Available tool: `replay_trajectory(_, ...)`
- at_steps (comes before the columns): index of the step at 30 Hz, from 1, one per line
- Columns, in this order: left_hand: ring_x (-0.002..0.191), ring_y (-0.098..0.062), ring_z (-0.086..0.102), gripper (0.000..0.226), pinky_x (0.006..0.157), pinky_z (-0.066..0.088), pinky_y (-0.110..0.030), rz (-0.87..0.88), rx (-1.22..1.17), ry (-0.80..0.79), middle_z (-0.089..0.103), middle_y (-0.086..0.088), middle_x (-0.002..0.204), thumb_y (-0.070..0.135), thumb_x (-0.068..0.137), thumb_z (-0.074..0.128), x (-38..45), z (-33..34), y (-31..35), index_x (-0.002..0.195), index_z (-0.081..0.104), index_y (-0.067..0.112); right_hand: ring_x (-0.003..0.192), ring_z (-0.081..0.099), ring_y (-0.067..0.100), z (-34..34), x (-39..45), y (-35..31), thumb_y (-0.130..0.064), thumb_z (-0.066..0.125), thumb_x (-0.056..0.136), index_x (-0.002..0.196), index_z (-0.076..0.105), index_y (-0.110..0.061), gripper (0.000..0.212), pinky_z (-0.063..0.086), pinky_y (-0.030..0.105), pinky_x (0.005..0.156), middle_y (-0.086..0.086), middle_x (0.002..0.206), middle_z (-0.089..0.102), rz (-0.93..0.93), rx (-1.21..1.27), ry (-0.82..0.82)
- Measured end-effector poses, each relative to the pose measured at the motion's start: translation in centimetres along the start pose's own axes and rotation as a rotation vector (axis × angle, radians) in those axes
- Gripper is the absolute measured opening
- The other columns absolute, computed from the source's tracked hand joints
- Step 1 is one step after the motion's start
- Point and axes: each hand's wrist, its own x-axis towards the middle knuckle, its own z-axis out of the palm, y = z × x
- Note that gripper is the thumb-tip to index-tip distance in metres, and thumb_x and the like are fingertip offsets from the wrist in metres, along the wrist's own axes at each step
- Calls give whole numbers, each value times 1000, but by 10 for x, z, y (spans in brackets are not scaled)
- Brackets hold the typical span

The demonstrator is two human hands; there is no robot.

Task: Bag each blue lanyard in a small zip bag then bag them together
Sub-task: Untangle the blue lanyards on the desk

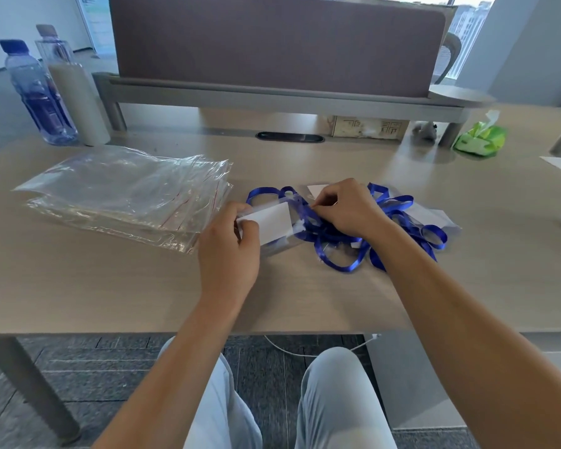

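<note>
Left hand (pixel 229 251) pinching near end of clear badge holder with white card (pixel 269 223), lifted slightly off desk (pixel 143 286). Right hand (pixel 347 210) fingers curled, pinching at its top edge, strap or clip, hard to tell. Blue lanyards (pixel 399 228) tangled mid-desk, just under right hand. Zip bag stack (pixel 127 192) off left, untouched.

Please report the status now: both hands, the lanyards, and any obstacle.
Left hand grips badge holder; right hand pinches its top edge. Blue lanyards tangled, unbagged. Zip bags stacked left, untouched.
</note>
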Motion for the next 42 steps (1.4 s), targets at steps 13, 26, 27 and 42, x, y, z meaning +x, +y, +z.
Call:
replay_trajectory(13,71,-9,50,27,58,32,-8,269,10,-72,57,9,82,7,92,51,-3,-2,25,111,71,12,76,70,7,-49,-34,-17,-21,79,86,80,74,-21,8,58,28,72,-10,76,74,-181,30,165)
replay_trajectory(26,82,-15,67,32,71,54,-33,181,-54,-269,75,2,100,5,95,54,10,21,44,120,68,20,90,65,21,-47,-61,-22,-31,62,77,83,63,-22,11,55,42,75,-5,97,72,-503,-257,190)
replay_trajectory(27,80,-15,67,33,70,56,-35,152,-88,-280,75,2,99,4,95,54,10,21,43,120,67,21,90,65,21,-46,-62,-20,-30,62,78,83,64,-21,11,54,41,77,-4,97,73,-517,-255,199)
replay_trajectory(42,93,-11,69,33,79,58,-31,79,-210,-365,73,7,105,4,99,50,17,22,31,117,70,23,93,68,12,-32,-72,-15,-37,73,94,96,76,-18,19,54,42,85,-7,96,73,-538,16,282)
